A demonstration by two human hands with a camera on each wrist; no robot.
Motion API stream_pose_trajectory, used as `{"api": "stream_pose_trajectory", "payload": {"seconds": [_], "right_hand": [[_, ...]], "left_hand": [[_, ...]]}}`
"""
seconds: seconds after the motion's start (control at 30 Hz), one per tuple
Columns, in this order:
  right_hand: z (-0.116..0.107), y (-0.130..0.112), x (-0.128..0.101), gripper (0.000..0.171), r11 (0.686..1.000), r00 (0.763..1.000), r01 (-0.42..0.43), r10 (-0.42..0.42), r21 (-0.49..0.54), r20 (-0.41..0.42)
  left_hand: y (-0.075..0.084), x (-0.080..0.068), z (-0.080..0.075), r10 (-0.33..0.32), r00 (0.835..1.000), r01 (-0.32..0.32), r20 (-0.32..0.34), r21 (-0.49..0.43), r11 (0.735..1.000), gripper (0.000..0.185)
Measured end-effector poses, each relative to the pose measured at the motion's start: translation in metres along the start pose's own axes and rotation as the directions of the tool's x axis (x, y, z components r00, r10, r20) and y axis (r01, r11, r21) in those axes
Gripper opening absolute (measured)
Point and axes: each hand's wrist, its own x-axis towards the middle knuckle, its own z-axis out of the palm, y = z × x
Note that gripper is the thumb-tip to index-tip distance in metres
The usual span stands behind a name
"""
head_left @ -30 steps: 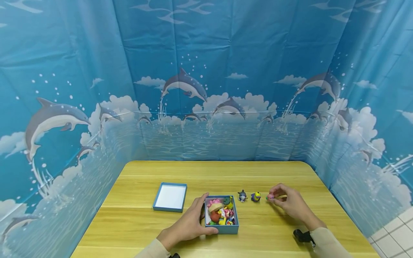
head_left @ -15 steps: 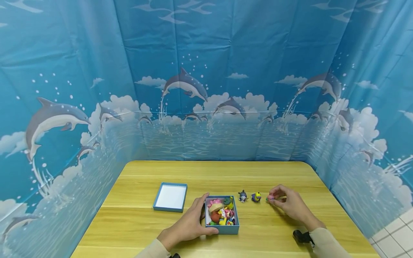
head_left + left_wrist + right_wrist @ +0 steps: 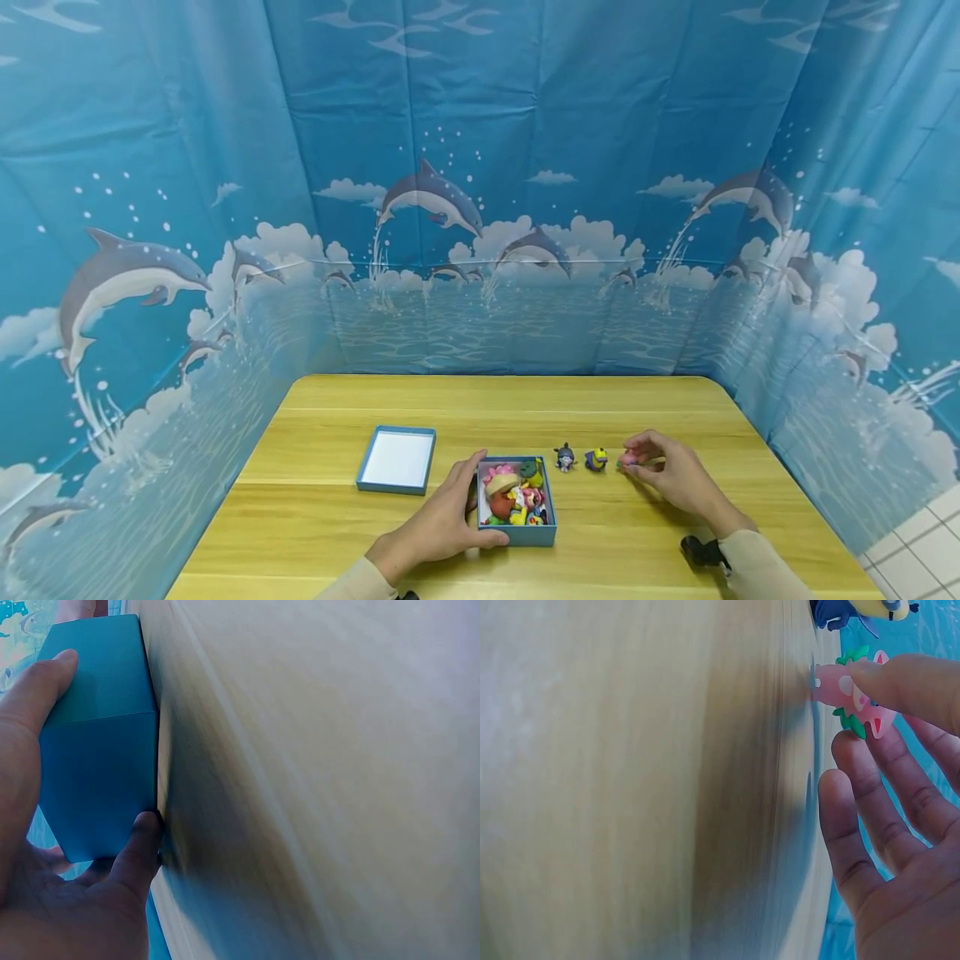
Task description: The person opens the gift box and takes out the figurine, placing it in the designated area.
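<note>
My left hand (image 3: 442, 518) grips an open blue box (image 3: 528, 537) by its left side, the thumb on the front wall and the fingers reaching along to the back. Close up in the left wrist view, the blue box (image 3: 97, 780) sits on the tabletop between thumb and fingers. Inside it is a jumble of small colourful toy figurines (image 3: 501, 503). To the right, my right hand (image 3: 681, 477) pinches a small pink toy figurine (image 3: 627, 458) between thumb and fingers. The right wrist view shows this pink figurine (image 3: 832, 688) with green leafy trim, its base right at the tabletop.
Left of the pink figurine stand a blue-and-yellow figurine (image 3: 596, 459) and a dark grey figurine (image 3: 565, 457), roughly in a row. A blue lid (image 3: 397, 456) with a white inside lies left of the box. A dolphin-print curtain (image 3: 480, 325) surrounds the wooden table (image 3: 465, 408).
Slightly more of the pink figurine shows at my right fingertips, which have shifted a little. My left hand and the box stay where they were.
</note>
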Motion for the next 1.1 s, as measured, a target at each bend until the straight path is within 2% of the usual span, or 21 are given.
{"api": "stream_pose_trajectory", "payload": {"seconds": [0.73, 0.93, 1.1], "right_hand": [[0.0009, 0.0022, -0.0003, 0.025, 1.000, 0.999, -0.026, 0.026, -0.005, 0.036], [0.0013, 0.0011, -0.0005, 0.019, 1.000, 1.000, -0.013, 0.012, 0.020, 0.016], [0.0016, -0.0002, -0.0001, 0.023, 1.000, 1.000, -0.002, 0.002, 0.015, -0.003]], "left_hand": [[0.0025, -0.0008, -0.0015, -0.013, 1.000, 0.014, 0.012, -0.023, 1.000, 0.131], [0.0012, 0.0002, -0.0015, -0.008, 1.000, 0.009, 0.009, -0.023, 1.000, 0.131], [0.0003, 0.0008, -0.0017, -0.005, 1.000, 0.005, 0.009, -0.026, 1.000, 0.131]]}}
